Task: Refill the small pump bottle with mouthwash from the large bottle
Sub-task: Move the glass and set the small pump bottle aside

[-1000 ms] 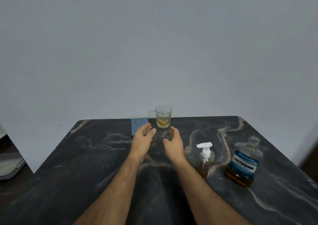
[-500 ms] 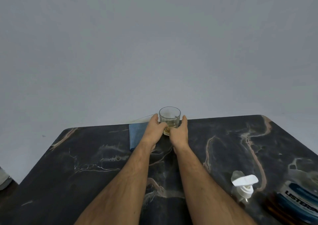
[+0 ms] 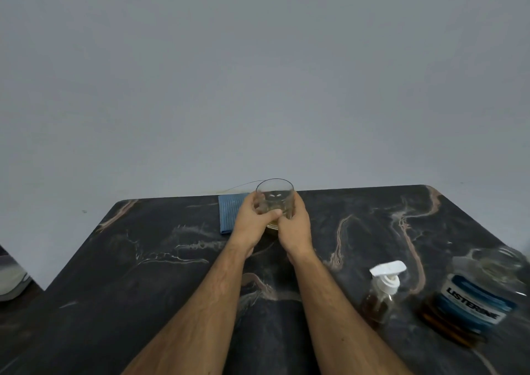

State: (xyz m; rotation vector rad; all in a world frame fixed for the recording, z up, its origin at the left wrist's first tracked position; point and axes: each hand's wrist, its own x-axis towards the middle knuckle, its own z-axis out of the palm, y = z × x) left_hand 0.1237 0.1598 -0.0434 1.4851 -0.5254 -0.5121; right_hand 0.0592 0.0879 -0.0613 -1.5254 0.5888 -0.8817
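Head view: at the far left edge, off the counter [image 3: 114, 260], sits a pale thing, too cut off to name. Going right, a folded blue cloth [image 3: 228, 212] lies flat at the far edge of the dark marble counter. Its right side is hidden behind the left hand [image 3: 251, 222].

Both hands meet in the middle. The left hand curls round the left side of a clear drinking glass [image 3: 275, 199], with the thumb across the front. The right hand [image 3: 295, 225] curls round the right side. The glass stands upright with a little yellow drink at the bottom. I cannot tell if it sits on the counter or is just lifted.

Further right and nearer is the small pump bottle [image 3: 381, 297]. It has a white pump top and some brown mouthwash low inside. It stands apart from both hands. It looks light and easy to tip, so hold it round the clear body and twist the white collar to open it.

Just beside it on the right is the large Listerine bottle [image 3: 476, 294]. It is blurry. Brown mouthwash fills only the bottom. It looks smooth and maybe slippery, so grip it round the blue label. I cannot tell if its cap is on.
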